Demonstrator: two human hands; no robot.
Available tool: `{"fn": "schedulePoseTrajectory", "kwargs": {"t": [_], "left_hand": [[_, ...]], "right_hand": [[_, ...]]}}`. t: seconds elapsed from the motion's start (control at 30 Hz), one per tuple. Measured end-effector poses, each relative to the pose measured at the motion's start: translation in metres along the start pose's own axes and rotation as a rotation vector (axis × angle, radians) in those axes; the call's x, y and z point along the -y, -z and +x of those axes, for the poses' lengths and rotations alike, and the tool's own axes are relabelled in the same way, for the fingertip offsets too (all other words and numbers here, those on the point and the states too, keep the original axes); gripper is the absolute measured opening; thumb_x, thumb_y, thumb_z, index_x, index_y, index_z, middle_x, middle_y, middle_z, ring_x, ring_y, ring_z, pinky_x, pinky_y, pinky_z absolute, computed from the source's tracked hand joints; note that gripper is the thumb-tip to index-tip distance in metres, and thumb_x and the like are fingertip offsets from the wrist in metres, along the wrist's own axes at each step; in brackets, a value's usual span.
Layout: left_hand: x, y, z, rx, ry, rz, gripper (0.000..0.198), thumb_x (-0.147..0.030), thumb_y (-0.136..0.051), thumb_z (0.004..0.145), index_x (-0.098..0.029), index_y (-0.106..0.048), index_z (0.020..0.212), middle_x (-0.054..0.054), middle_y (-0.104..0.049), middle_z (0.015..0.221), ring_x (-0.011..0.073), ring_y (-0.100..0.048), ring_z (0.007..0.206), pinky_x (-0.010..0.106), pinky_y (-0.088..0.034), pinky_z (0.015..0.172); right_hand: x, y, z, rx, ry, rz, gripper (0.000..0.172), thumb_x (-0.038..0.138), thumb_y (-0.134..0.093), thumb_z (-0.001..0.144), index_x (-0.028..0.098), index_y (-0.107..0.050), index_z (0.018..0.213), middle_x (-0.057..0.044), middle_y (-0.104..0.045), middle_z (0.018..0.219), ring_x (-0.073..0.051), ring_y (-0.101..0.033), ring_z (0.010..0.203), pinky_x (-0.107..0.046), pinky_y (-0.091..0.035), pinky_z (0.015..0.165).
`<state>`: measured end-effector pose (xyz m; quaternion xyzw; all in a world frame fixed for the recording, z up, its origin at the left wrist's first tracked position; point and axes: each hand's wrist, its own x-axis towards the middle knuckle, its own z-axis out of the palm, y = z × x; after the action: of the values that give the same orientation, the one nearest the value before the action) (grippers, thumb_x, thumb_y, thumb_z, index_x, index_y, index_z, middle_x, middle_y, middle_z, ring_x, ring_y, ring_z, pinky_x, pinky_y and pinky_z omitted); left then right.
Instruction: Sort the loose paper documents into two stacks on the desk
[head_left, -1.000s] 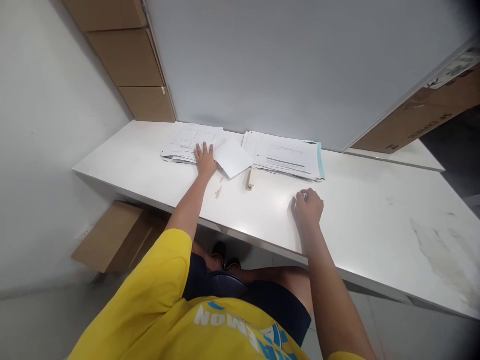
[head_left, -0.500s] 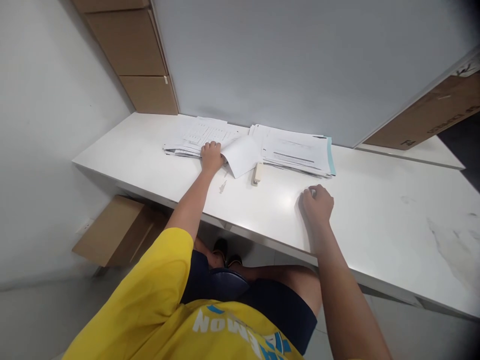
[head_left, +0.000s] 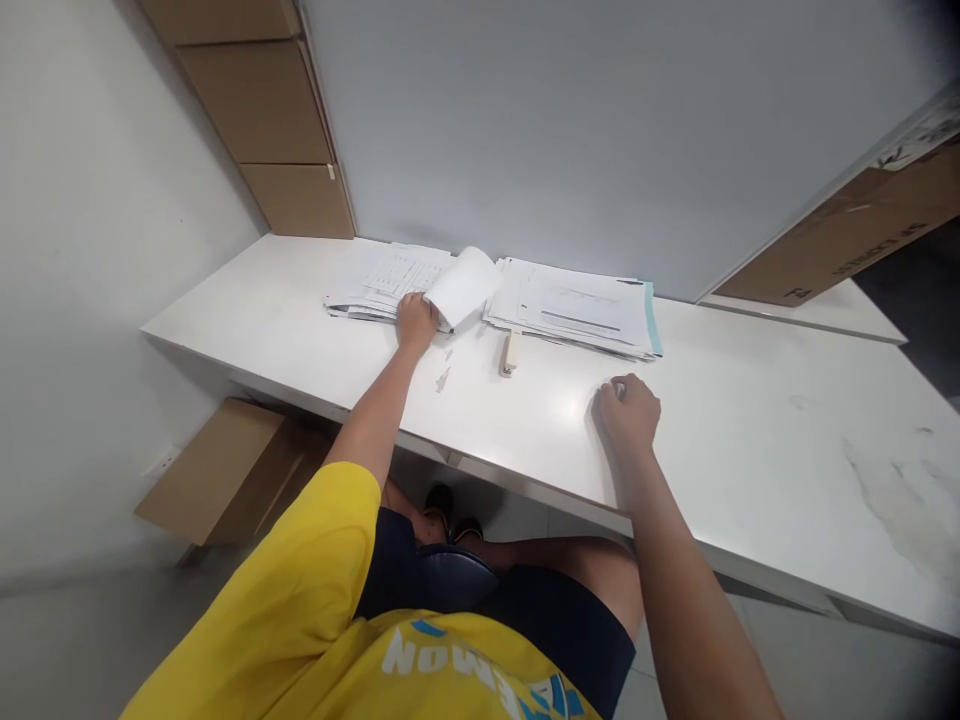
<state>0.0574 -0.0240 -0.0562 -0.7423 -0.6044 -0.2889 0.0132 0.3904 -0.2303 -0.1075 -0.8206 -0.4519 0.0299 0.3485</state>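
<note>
My left hand (head_left: 417, 322) is closed on the lower left edge of a sheet of paper (head_left: 466, 284), which curls up and over toward the left. Under and beside that hand lies a stack of printed papers (head_left: 394, 272). A second paper stack (head_left: 577, 304), with a light-blue strip along its right edge, rests to the right. Just in front of it sits a cream stapler (head_left: 511, 354). My right hand (head_left: 632, 412) rests on the table with its fingers curled; a small light thing shows at the thumb, too small to name.
The white table (head_left: 735, 430) runs along a grey panel (head_left: 600, 140). Cardboard boxes (head_left: 296, 200) are stacked at the back left, and a carton (head_left: 847, 240) stands at the back right. Below the table's left side is another cardboard box (head_left: 217, 470).
The sheet in my left hand has swung from lying toward the lower right to curling upward, uncovering the right stack's left edge. My right hand stays in place; the view has shifted slightly.
</note>
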Motion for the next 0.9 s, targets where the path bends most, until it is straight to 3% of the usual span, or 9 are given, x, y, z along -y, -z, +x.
{"fn": "schedulePoseTrajectory", "kwargs": {"t": [0.27, 0.47, 0.67, 0.9], "left_hand": [[0.0045, -0.0043, 0.0032, -0.022, 0.013, -0.034, 0.050, -0.028, -0.022, 0.105, -0.012, -0.068, 0.118, 0.015, -0.073, 0.111, 0.0252, -0.064, 0.113, 0.038, -0.039, 0.112], [-0.0010, -0.0083, 0.0014, 0.053, -0.081, 0.015, 0.047, -0.029, -0.035, 0.100, -0.008, -0.057, 0.135, 0.018, -0.060, 0.139, 0.0325, -0.042, 0.141, 0.047, -0.027, 0.120], [-0.0036, -0.0074, 0.0016, 0.058, -0.078, 0.024, 0.041, -0.032, -0.049, 0.093, -0.012, -0.061, 0.126, 0.018, -0.060, 0.136, 0.0359, -0.043, 0.136, 0.048, -0.029, 0.117], [-0.0028, -0.0059, 0.0031, 0.065, -0.053, 0.015, 0.053, -0.028, -0.053, 0.087, -0.015, -0.054, 0.138, 0.016, -0.055, 0.143, 0.0366, -0.042, 0.135, 0.050, -0.028, 0.114]], "right_hand": [[0.0036, 0.0017, -0.0009, 0.014, -0.004, 0.006, 0.028, 0.035, -0.044, 0.081, 0.020, -0.059, 0.099, -0.012, -0.065, 0.104, -0.030, -0.056, 0.103, -0.052, -0.033, 0.104], [0.0053, 0.0023, -0.0010, 0.008, -0.001, 0.001, 0.029, 0.034, -0.044, 0.080, 0.020, -0.060, 0.101, -0.012, -0.066, 0.106, -0.030, -0.056, 0.104, -0.053, -0.033, 0.105], [0.0060, 0.0042, -0.0009, 0.013, -0.009, -0.003, 0.030, 0.035, -0.043, 0.080, 0.020, -0.060, 0.100, -0.014, -0.066, 0.106, -0.031, -0.056, 0.104, -0.053, -0.034, 0.104], [0.0056, 0.0048, -0.0007, 0.019, -0.019, -0.013, 0.029, 0.035, -0.045, 0.080, 0.021, -0.059, 0.100, -0.013, -0.066, 0.105, -0.031, -0.057, 0.103, -0.053, -0.035, 0.103]]}}
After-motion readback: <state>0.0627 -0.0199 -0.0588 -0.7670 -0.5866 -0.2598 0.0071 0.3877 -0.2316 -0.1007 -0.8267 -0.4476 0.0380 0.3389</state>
